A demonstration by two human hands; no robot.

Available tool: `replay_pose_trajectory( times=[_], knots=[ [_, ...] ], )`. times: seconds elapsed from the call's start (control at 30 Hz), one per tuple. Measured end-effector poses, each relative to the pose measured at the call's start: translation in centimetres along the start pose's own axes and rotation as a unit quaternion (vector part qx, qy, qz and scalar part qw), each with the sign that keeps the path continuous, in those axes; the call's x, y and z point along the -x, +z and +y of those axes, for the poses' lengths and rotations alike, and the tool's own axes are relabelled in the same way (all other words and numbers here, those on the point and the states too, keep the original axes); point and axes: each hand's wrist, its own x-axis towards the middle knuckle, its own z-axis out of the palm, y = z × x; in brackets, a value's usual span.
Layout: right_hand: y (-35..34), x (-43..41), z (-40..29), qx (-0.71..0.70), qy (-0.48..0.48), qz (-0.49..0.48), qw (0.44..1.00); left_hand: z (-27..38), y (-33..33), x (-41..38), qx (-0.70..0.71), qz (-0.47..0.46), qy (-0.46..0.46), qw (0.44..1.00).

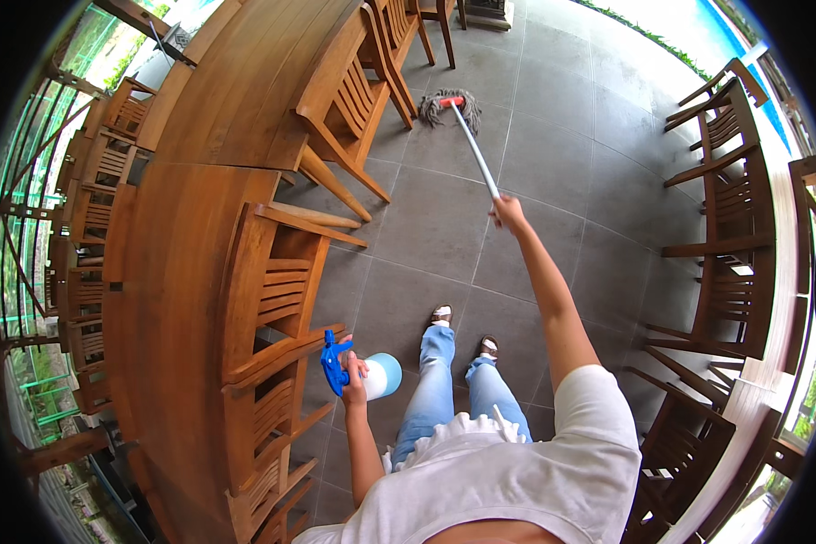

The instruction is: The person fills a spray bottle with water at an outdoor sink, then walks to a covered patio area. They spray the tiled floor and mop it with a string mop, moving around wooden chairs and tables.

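My right hand (508, 212) grips the upper end of a pale mop handle (474, 153), arm stretched out ahead of me. At its far end, a grey string mop head (430, 109) with a red clamp (451, 102) rests on the tiled floor, close to the legs of a wooden chair. In my left hand (355, 381) is a spray bottle (383, 376), held by its neck. The bottle has a blue trigger head (335, 364) and a translucent body with pale blue liquid, and it lies tilted nearly sideways beside a chair's armrest.
Long wooden tables (177, 292) run along my left, with wooden armchairs (282, 292) against them. More dark wooden chairs (731, 197) line the right side. Grey floor tiles (435, 217) stretch between the rows. A pool (714, 27) lies beyond at the upper right.
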Motion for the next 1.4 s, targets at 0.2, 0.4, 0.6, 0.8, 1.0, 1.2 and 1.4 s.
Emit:
replay_pose_trajectory(
  times=[0.2,0.4,0.6,0.8,1.0,1.2,1.4],
  knots=[
    [4.3,-5.2,-2.6,0.007,0.029,0.106,0.994,-0.3,-1.0,-0.9,-0.018,0.009,0.008,1.000],
    [0.4,10.9,16.0,-0.139,0.032,0.018,0.990,0.3,0.2,-1.7,-0.004,-0.029,0.001,1.000],
    [-13.6,38.8,18.5,-0.061,0.220,0.008,0.973,1.1,2.0,-2.1,0.032,-0.053,0.010,0.998],
    [-26.1,47.5,15.6,0.218,0.148,0.042,0.964,2.0,3.5,-1.8,0.059,-0.056,0.010,0.997],
    [-20.2,35.1,9.7,0.322,-0.010,0.032,0.946,1.5,2.5,-0.3,0.051,-0.029,0.013,0.998],
    [-5.5,17.2,3.7,0.257,-0.002,-0.024,0.966,2.1,0.0,2.1,0.050,0.001,0.009,0.999],
    [2.5,7.1,1.4,0.352,-0.140,-0.001,0.925,2.1,-1.6,3.7,0.030,0.031,0.003,0.999]
  ],
)
